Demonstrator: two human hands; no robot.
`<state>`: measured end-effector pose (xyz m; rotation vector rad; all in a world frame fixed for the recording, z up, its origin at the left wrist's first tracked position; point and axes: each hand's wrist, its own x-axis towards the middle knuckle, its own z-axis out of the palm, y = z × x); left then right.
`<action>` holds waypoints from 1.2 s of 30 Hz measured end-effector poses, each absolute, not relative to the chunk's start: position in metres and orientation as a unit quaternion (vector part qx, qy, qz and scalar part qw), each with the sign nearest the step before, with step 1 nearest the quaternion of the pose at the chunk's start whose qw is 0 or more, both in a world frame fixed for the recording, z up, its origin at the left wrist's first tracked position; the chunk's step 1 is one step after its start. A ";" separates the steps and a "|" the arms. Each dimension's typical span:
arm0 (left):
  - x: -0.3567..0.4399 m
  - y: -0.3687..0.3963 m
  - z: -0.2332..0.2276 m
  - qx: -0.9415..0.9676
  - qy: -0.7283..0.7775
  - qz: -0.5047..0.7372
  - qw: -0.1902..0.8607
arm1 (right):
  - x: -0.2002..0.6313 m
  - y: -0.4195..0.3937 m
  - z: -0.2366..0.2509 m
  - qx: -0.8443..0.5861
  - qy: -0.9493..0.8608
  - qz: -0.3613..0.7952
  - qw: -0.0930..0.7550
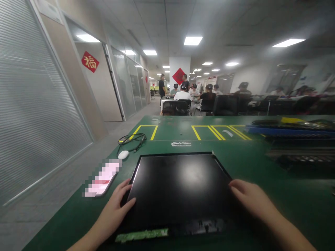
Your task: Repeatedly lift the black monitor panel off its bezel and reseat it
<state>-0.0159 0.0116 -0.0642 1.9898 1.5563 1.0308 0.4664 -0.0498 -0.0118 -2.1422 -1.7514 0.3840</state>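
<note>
Both hands on the edges of a flat black panel, one per side.

The panel (pixel 179 190) lies face-up on the green table (pixel 288 198), directly between the two hands. The left hand (pixel 117 205) rests on its left edge, fingers together and laid flat, thumb over the top face; the right hand (pixel 250 198) lies on the right edge, fingers loosely together and curved, nothing pinched. A phone (pixel 103 181) sits just left of the left hand, with a mouse (pixel 123 154) and cable (pixel 132 139) farther ahead. A green circuit strip (pixel 141 235) shows along the near edge, between the wrists. Judged from this hold, the panel is best handled by its rim, evenly on both sides, keeping fingertips off the glossy face and the strip, and clear of the phone.
</note>
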 end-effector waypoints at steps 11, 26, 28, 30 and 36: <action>-0.039 0.014 -0.074 0.681 0.540 0.378 0.319 | 0.467 -0.051 -0.014 -0.758 -0.579 0.169 0.250; 0.013 0.009 -0.029 0.678 0.626 0.286 0.259 | 0.477 -0.037 -0.003 -0.834 -0.489 0.127 0.223; 0.015 0.011 -0.030 0.677 0.631 0.287 0.249 | 0.481 -0.031 -0.008 -0.826 -0.511 0.116 0.208; 0.016 0.011 -0.031 0.679 0.629 0.297 0.233 | 0.485 -0.025 -0.013 -0.816 -0.535 0.106 0.192; 0.010 0.003 -0.032 0.690 0.594 0.335 0.244 | 0.492 -0.028 -0.025 -0.803 -0.550 0.062 0.222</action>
